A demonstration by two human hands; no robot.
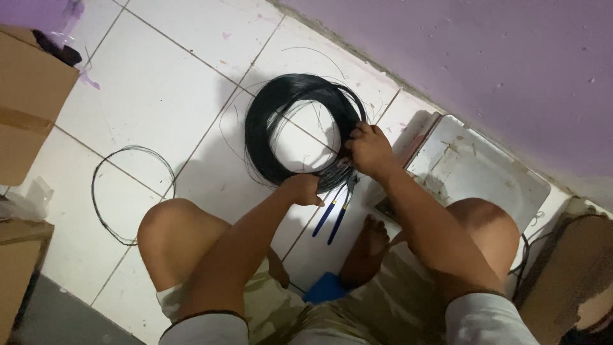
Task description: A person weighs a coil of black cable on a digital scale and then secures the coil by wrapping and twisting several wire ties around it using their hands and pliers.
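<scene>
A thick coil of black wire (274, 112) stands tilted on the white tiled floor (159, 96) in front of me. My left hand (305, 190) grips the coil's lower edge. My right hand (369, 150) pinches strands at the coil's right side. Blue-handled pliers (335, 211) lie on the floor just below both hands. A single thin loop of black wire (102, 191) lies flat on the tiles to the left, beside my left knee.
A flat metal tray (479, 169) lies by the purple wall (485, 57) on the right. Cardboard boxes (29, 96) stand at the left edge, another box (568, 275) at the lower right. My bare foot (367, 246) rests by the pliers.
</scene>
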